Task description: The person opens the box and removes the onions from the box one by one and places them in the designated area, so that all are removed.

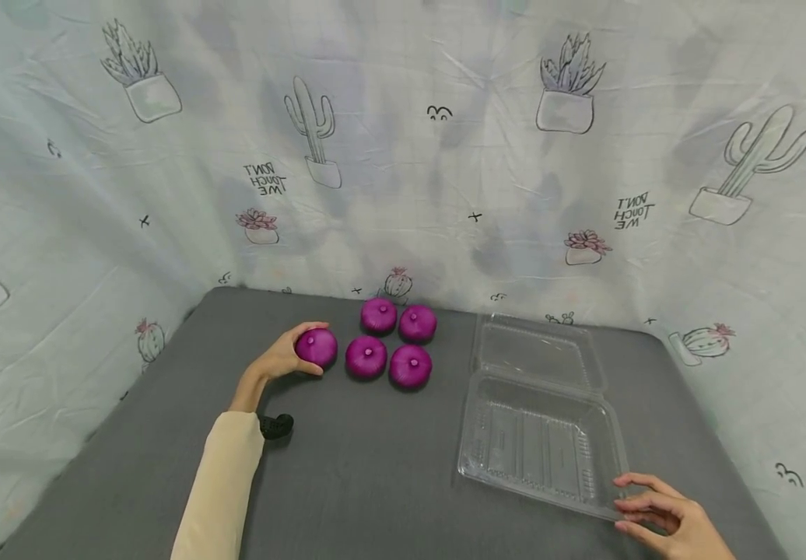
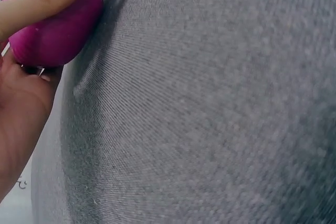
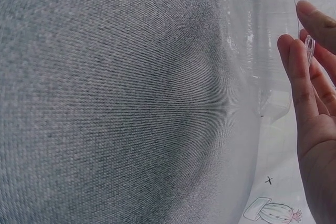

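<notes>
My left hand (image 1: pixel 282 356) grips a purple onion (image 1: pixel 317 348), its thumb on the near side and fingers round the far side. In the left wrist view the onion (image 2: pixel 65 27) sits between thumb and fingers, close to the grey cloth. Just right of it are more purple onions, two in front (image 1: pixel 366 358) and two behind (image 1: pixel 418 323). At the right a clear plastic clamshell box (image 1: pixel 469 459) lies with its lid (image 1: pixel 539 350) laid back. My right hand (image 1: pixel 672 517) pinches the box's near right corner; the right wrist view shows thumb and fingers (image 3: pixel 299 72) about the corner tab.
A grey cloth (image 1: pixel 361 482) covers the table. A pale curtain (image 1: pixel 389 155) printed with cacti stands close behind and at both sides. Under my left wrist is a small black object (image 1: pixel 277 425), apparently worn on the wrist.
</notes>
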Action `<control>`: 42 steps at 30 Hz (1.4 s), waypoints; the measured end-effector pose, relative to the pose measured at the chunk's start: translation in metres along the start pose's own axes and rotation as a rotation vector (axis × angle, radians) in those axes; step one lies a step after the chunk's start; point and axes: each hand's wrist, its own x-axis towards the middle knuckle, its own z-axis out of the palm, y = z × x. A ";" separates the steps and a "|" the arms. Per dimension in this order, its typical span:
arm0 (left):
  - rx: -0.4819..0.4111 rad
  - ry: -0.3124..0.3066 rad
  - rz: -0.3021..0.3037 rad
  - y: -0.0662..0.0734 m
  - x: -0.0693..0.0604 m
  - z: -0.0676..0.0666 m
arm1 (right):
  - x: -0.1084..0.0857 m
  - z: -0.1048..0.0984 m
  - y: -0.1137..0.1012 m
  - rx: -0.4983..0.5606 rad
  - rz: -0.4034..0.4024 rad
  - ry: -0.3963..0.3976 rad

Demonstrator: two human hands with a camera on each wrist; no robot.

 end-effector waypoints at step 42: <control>-0.135 0.139 0.010 -0.004 -0.055 -0.038 | 0.026 -0.024 0.008 -0.042 -0.073 -0.170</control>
